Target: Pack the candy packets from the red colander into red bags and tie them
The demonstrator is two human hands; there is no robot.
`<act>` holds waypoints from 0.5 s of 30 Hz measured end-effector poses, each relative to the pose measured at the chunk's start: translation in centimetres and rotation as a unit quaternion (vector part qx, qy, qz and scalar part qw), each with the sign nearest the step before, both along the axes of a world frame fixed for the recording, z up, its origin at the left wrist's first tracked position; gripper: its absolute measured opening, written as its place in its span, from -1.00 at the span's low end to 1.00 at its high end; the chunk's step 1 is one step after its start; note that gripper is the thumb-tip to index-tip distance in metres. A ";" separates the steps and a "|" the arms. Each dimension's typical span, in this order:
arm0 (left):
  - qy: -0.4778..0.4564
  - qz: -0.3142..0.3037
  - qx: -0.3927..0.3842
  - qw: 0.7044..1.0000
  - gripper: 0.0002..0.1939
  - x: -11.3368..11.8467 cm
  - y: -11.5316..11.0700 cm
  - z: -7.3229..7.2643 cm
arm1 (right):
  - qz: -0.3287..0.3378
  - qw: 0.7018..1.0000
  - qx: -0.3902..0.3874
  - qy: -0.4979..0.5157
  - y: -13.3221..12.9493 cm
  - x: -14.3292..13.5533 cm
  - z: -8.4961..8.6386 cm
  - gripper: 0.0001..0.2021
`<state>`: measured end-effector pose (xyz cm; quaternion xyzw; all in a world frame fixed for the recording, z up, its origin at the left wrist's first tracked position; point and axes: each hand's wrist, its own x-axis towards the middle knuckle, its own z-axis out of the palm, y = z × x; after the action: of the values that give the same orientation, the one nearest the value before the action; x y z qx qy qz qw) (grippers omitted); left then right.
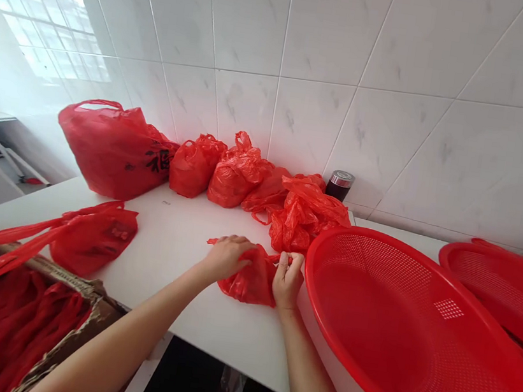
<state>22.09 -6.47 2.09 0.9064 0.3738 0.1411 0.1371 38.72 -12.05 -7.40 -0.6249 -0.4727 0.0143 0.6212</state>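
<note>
A small red plastic bag (252, 283) rests on the white table (170, 229) between my two hands. My left hand (230, 256) is closed on the bag's left upper side, and a short end of red plastic sticks out beyond its fingers. On the right, my right hand (288, 278) pinches the other upper corner of the same bag. What the bag contains cannot be made out.
Several filled red bags (234, 176) line the tiled wall, beside a large one (122, 152). Another bag (96, 238) lies left, near a cardboard box (99, 310) of red material. A red basket (369, 326), a second basket (496, 278) and a dark flask (338, 185) stand right.
</note>
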 end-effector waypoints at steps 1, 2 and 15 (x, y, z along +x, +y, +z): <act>0.026 -0.009 -0.017 0.999 -0.77 0.8 0.3 0.1 | 0.007 1.000 0.008 0.009 -0.2 0.0 0.1 -0.77; 0.039 -0.010 -0.029 0.999 -0.80 1.2 0.7 0.3 | 0.014 1.000 0.014 0.017 -0.3 0.1 0.2 -0.78; 0.047 0.255 -0.054 0.964 -0.62 -15.9 5.4 6.1 | 0.105 0.991 -0.060 0.063 -0.5 -1.0 0.9 -0.69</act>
<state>6.17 -1.11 8.16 0.7781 0.6054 0.1081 0.1279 37.75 -12.52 -6.49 -0.6061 -0.4939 0.1472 0.6059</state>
